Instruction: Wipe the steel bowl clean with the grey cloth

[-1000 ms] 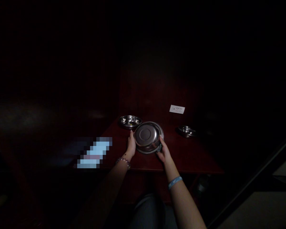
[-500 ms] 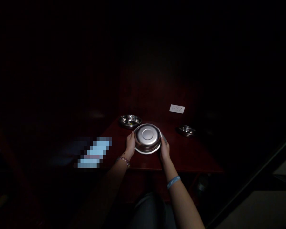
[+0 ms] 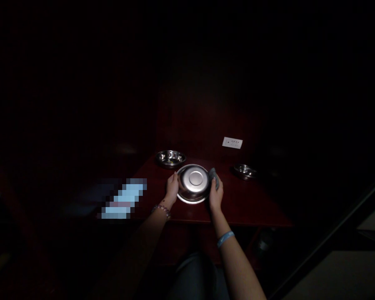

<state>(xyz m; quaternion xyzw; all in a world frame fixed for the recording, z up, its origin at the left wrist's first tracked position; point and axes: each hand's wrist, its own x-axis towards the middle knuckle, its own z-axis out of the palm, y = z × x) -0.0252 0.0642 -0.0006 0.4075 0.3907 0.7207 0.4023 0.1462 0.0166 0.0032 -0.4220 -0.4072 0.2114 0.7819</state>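
Note:
A shiny steel bowl (image 3: 193, 183) lies upside down on the dark red table (image 3: 243, 204), its flat base facing up. My left hand (image 3: 171, 188) grips its left rim with curled fingers. My right hand (image 3: 215, 192) presses against the right rim and also holds a grey cloth (image 3: 214, 176), bunched up beside the bowl. A beaded bracelet is on my left wrist and a blue band on my right.
A second steel bowl (image 3: 170, 158) sits upright behind and to the left. A third bowl (image 3: 244, 170) stands to the right. A white wall socket plate (image 3: 232, 143) is on the dark back panel. The room is very dark; a blurred pale patch (image 3: 123, 199) lies left.
The bowl was tilted up between my hands; it has come down and now rests flat, base up, on the table. The grey cloth has come into view by my right hand.

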